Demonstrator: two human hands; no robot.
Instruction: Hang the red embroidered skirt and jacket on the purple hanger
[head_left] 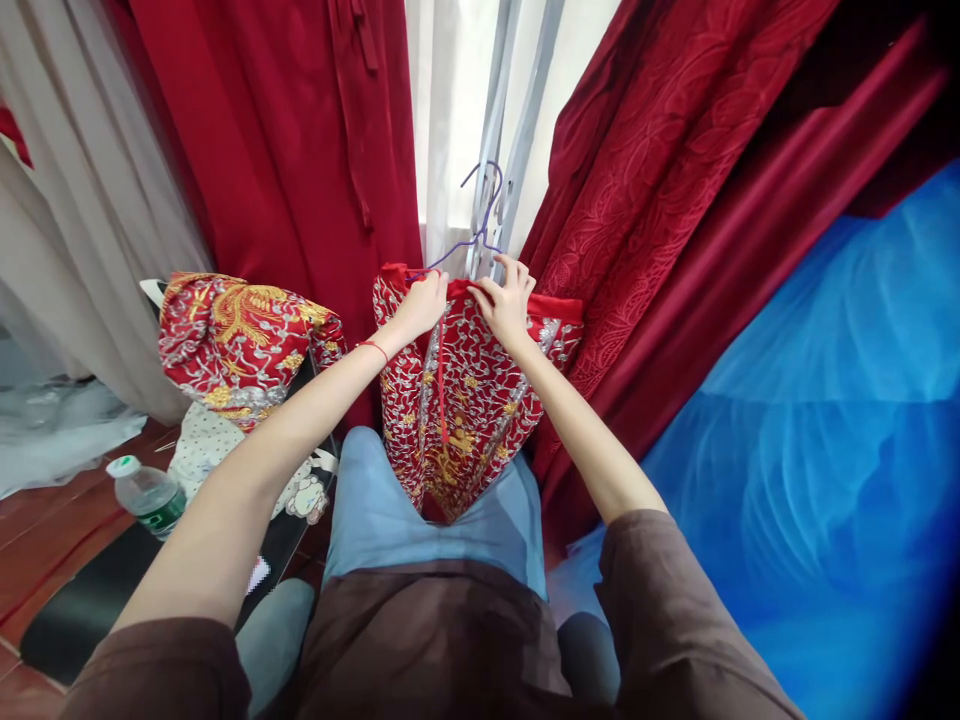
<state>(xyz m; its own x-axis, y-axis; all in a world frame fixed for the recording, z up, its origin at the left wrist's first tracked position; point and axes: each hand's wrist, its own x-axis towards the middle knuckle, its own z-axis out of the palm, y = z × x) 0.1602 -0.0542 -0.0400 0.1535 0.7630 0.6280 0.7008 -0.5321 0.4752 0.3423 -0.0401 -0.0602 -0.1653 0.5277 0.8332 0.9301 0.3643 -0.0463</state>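
Observation:
A red skirt-like garment [480,380] with silver and gold embroidery hangs in front of my knees, a red cord down its front. My left hand [426,300] is closed on its red waistband, left of the middle. My right hand [507,298] pinches the same waistband a little further right, thumb and index finger together and the other fingers raised. A thin purple hanger [480,232] rises behind the waistband between my hands, its hook upward. The hanger's lower part is hidden by the garment and my hands.
Another embroidered red garment [251,345] lies folded at the left, above a dotted white cloth [196,450]. Near it is a plastic bottle [150,497] with a green cap. Dark red curtains [285,130] hang behind, and blue tulle [825,430] fills the right side.

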